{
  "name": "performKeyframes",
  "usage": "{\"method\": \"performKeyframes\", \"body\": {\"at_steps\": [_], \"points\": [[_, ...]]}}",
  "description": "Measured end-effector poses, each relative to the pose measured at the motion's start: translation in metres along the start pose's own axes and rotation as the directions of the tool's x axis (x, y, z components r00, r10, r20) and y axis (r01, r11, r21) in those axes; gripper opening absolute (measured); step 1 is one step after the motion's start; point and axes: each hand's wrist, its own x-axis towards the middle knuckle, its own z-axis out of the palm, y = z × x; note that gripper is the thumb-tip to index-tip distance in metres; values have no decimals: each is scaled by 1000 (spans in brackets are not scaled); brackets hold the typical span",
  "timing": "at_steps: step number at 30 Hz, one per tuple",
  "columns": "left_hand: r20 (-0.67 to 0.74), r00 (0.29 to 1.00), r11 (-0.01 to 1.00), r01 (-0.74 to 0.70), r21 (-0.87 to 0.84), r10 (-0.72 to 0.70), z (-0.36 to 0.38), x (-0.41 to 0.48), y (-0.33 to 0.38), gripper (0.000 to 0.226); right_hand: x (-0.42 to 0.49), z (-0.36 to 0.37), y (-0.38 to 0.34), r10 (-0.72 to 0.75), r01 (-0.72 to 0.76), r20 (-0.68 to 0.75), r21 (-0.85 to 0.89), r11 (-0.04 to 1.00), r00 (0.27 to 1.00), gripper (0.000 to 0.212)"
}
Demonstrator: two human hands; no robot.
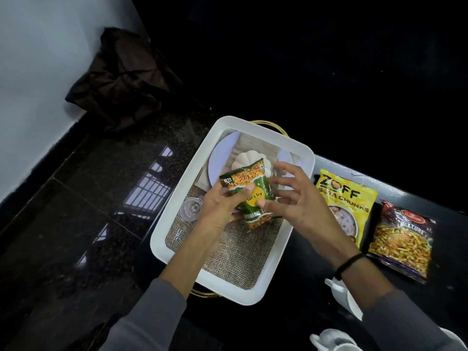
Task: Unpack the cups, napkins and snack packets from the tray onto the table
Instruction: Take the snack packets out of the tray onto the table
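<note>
A white tray [283, 262] lined with burlap sits on the dark table. Above it my left hand [217, 209] grips a green snack packet [253, 191] from the left, thumb on its front. My right hand [296, 201] touches the packet's right side with its thumb, the fingers spread. Inside the tray lie a clear glass [191, 210] on its side, a white scalloped cup [244, 159], a pale plate [222, 158] and a folded napkin [253, 145]. A yellow soya-chunks packet [347, 198] and a dark mixture packet [402, 239] lie on the table right of the tray.
White cups [336, 340] stand near the bottom edge, another white piece [347, 300] by my right sleeve. A dark crumpled cloth [119, 79] lies at the back left beside the white wall. Left of the tray is a glossy dark floor [88, 198].
</note>
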Motion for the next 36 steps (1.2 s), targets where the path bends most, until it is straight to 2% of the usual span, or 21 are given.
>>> {"method": "performKeyframes", "body": {"at_steps": [2,6,11,14,18,20,23,27,30,32,34,36], "points": [[62,997,999,-41,7,41,1,-2,6,52,0,-6,1,33,-33,0,65,997,999,80],[184,976,992,-120,22,114,16,-7,18,55,-8,-23,6,40,-53,94,139,989,995,55],[308,945,979,-156,127,111,55,-20,27,36,-31,-51,7,23,-38,65,250,967,998,39],[283,954,964,-161,210,98,86,-25,22,32,-50,-73,6,62,-69,33,296,953,998,36],[176,984,957,-74,281,25,138,-33,9,34,-72,-104,10,183,-161,-44,315,936,982,50],[155,987,946,-2,323,-50,163,-38,1,33,-83,-122,12,235,-195,-79,343,919,969,39],[170,983,915,-8,403,-66,196,-46,-14,27,-101,-149,19,275,-211,-144,353,912,950,31],[275,959,879,-76,471,-65,231,-58,-31,26,-130,-181,30,265,-188,-218,317,930,939,45],[321,938,825,-77,561,-131,256,-66,-46,28,-150,-204,45,283,-160,-338,349,923,897,43],[314,938,753,-99,651,-148,267,-68,-56,24,-159,-214,59,294,-148,-430,342,928,853,36],[306,941,684,-130,718,-143,274,-68,-66,18,-165,-224,74,297,-139,-523,320,937,799,22],[308,943,653,-153,742,-128,277,-67,-74,15,-168,-233,88,316,-177,-600,279,944,735,23]]}}
